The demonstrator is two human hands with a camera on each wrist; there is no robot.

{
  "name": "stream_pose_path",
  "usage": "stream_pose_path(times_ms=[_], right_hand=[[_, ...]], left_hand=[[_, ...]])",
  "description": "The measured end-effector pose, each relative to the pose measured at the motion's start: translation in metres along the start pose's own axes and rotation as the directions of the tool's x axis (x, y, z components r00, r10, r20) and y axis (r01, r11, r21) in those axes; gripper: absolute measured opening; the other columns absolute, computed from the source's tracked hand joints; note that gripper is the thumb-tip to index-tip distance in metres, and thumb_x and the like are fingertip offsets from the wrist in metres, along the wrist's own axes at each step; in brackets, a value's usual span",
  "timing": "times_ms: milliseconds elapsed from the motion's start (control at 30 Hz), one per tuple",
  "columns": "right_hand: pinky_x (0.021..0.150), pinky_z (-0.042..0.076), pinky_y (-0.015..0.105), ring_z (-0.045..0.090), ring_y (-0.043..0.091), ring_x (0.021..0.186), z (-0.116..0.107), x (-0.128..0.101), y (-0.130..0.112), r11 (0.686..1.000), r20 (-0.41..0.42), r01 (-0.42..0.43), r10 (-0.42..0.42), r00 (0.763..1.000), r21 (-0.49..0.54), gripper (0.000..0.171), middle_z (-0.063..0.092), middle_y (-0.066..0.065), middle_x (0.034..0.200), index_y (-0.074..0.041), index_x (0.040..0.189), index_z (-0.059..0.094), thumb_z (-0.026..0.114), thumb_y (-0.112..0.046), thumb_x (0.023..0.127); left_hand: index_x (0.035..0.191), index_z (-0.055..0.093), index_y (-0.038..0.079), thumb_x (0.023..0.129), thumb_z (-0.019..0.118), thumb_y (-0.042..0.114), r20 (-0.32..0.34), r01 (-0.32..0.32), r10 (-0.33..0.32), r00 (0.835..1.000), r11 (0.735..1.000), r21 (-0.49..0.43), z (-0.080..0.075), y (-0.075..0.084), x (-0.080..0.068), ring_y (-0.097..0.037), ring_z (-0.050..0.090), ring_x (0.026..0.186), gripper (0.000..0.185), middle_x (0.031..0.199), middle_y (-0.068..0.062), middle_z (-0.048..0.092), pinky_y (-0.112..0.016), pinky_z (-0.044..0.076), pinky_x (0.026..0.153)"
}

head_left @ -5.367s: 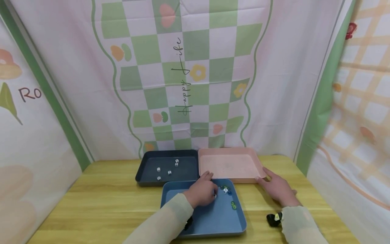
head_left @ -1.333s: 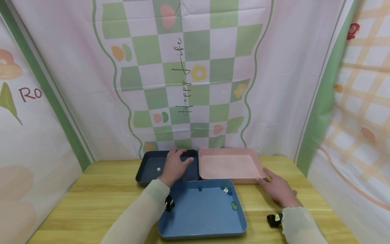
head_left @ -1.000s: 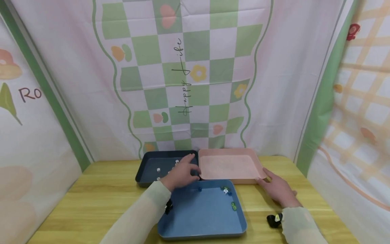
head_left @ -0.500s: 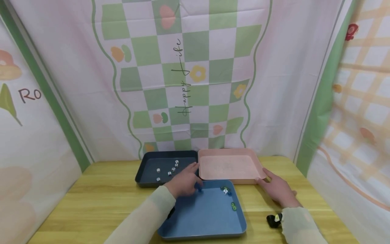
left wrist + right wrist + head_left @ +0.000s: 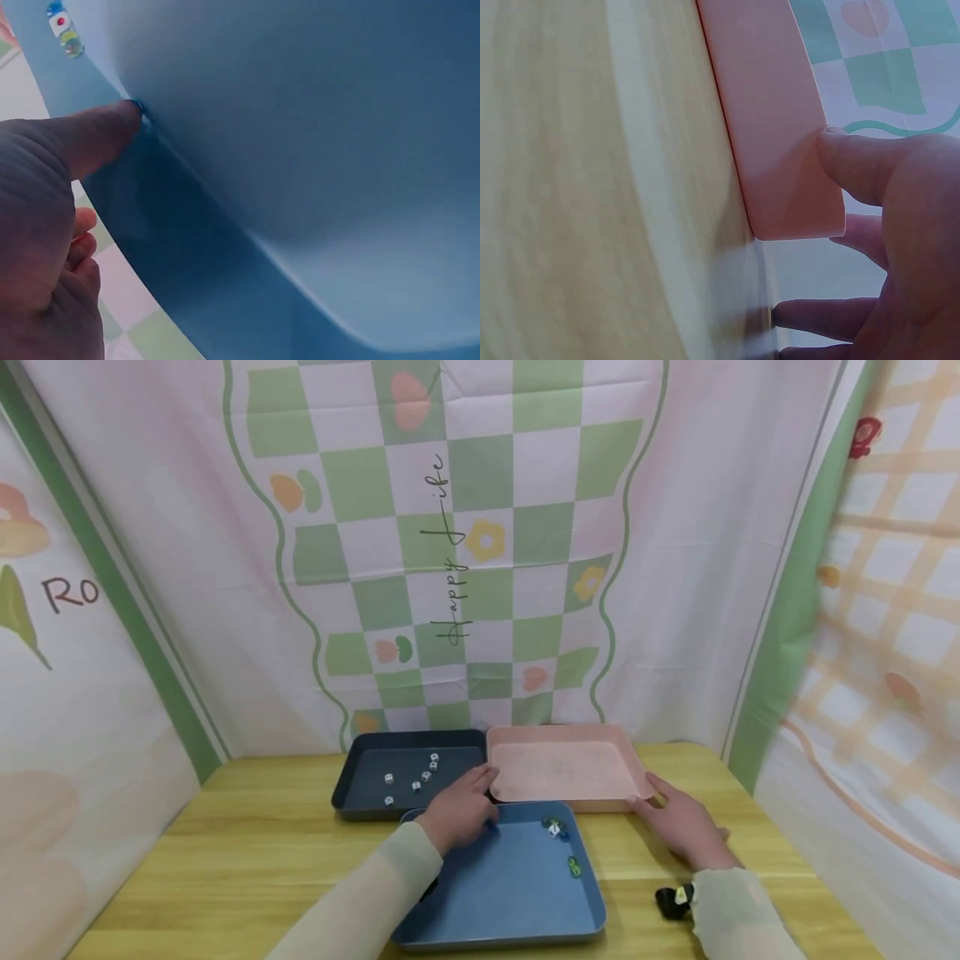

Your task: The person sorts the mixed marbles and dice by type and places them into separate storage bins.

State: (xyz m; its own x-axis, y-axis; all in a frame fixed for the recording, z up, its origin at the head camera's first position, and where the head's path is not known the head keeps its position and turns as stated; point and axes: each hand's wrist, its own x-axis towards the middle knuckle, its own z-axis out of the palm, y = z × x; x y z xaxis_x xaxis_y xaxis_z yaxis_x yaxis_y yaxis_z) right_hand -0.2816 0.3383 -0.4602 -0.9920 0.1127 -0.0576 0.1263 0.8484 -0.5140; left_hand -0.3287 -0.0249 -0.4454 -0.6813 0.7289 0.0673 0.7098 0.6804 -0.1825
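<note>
1. reaching into the far-left corner of the blue tray (image 5: 517, 902): left hand (image 5: 459, 808), palm down, fingers loosely extended, nothing gripped.
2. touching a small blue die (image 5: 491, 826) with one fingertip (image 5: 124, 120); wrist view shows the tip right at the tray's inner wall, die mostly hidden under it. other fingers half curled, holding nothing.
3. resting flat on the wooden table (image 5: 247, 852) at the near-right corner of the pink tray (image 5: 566, 768): right hand (image 5: 678, 827), fingers straight and spread wide, thumb (image 5: 855, 169) pressed on the tray's corner rim.
4. sitting in the blue tray's far-right area: a cluster of coloured dice (image 5: 555, 828), green, white and blue mixed; one green die (image 5: 573, 865) a bit nearer, by the right wall. same cluster seen far off in left wrist view (image 5: 64, 30).
5. lying in the dark tray (image 5: 352, 793), far-left: five white dice (image 5: 416, 777), scattered, apart from each other.
6. tray layout: dark tray and pink tray side by side at the far edge, touching; blue tray in front, its far rim just against both.
7. showing on both forearms: pale sleeves; black wrist strap (image 5: 672, 900) near right cuff.
8. hanging behind the table: checked green-and-white backdrop (image 5: 465, 543) with script lettering.
</note>
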Motion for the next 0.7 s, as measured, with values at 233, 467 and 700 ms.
stream_pose_path(times_ms=[233,467,700], right_hand=[[0.079,0.001,0.092,0.023,0.065,0.131,-0.0011,-0.0016,-0.0023,1.000,0.008,-0.004,0.004,1.000,0.000,0.092,0.025,0.033,0.153,-0.013,0.160,0.021,0.041,-0.074,0.093],[0.079,0.001,0.092,0.023,0.065,0.131,-0.0022,-0.0019,-0.0025,1.000,0.007,0.002,-0.002,1.000,-0.003,0.094,0.025,0.033,0.153,-0.013,0.160,0.021,0.040,-0.076,0.092],[0.079,0.001,0.092,0.023,0.065,0.131,-0.0009,-0.0007,-0.0009,1.000,0.007,-0.001,0.001,1.000,0.000,0.093,0.025,0.033,0.153,-0.013,0.160,0.021,0.041,-0.075,0.092]], left_hand=[[0.095,0.080,0.028,0.086,0.080,0.035,0.003,-0.034,0.034,0.999,0.999,-0.018,-0.0014,-0.0005,-0.0014,-0.027,0.028,0.145,0.011,0.154,-0.013,0.039,-0.035,0.022,0.117],[0.096,0.081,0.025,0.088,0.074,0.012,-0.012,-0.041,0.040,0.999,0.998,-0.052,0.0011,-0.0058,-0.0019,-0.027,0.026,0.146,0.017,0.155,-0.012,0.038,-0.033,0.025,0.115],[0.094,0.080,0.026,0.086,0.081,0.025,-0.002,-0.054,0.054,0.999,0.998,-0.039,-0.0041,0.0007,-0.0040,-0.028,0.028,0.146,0.008,0.154,-0.012,0.039,-0.034,0.025,0.115]])
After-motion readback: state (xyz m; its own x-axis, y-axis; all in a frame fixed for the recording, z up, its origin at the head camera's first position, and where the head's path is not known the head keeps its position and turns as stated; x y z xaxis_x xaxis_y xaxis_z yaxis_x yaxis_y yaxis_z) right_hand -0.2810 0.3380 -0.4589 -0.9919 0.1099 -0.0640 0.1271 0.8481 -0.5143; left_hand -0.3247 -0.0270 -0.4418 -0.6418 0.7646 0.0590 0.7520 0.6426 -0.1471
